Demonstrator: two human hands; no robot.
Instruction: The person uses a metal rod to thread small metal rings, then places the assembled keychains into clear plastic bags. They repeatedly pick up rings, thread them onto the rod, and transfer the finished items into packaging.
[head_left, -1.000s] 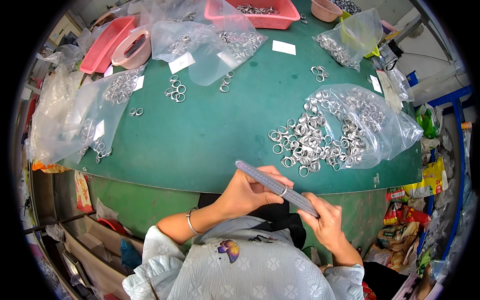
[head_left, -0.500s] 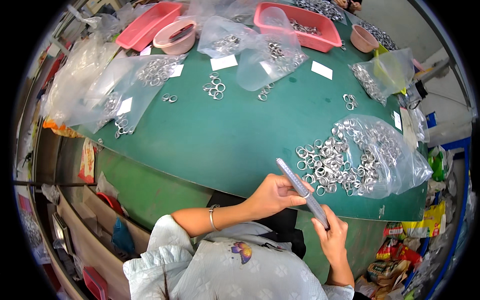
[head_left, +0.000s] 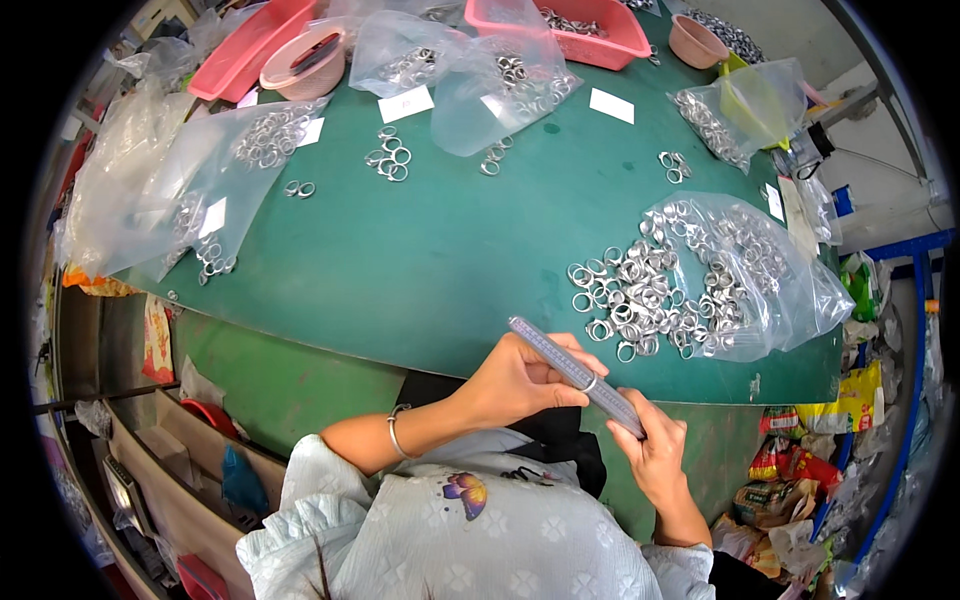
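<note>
At the left of the green counter (head_left: 430, 250), rings are bunched in a clear bag (head_left: 205, 160); white slips (head_left: 213, 216) are laid by it, perhaps so batches are told apart. Farther right, small ring clusters (head_left: 388, 155) are set well apart. Over the near edge, a grey tapered stick (head_left: 548, 349) is held aslant, narrow end far-left: it is pinched by the fingers of the left hand (head_left: 508, 382), beside a ring threaded on it (head_left: 590, 384); its thick end is gripped by the fingers of the right hand (head_left: 657, 445), presumably for steadiness. Farther right, a loose heap of rings (head_left: 635, 292) is spread beside a second clear bag (head_left: 812, 305), likely within easy reach. Slip markings and the stick's fine graduations cannot be read.
</note>
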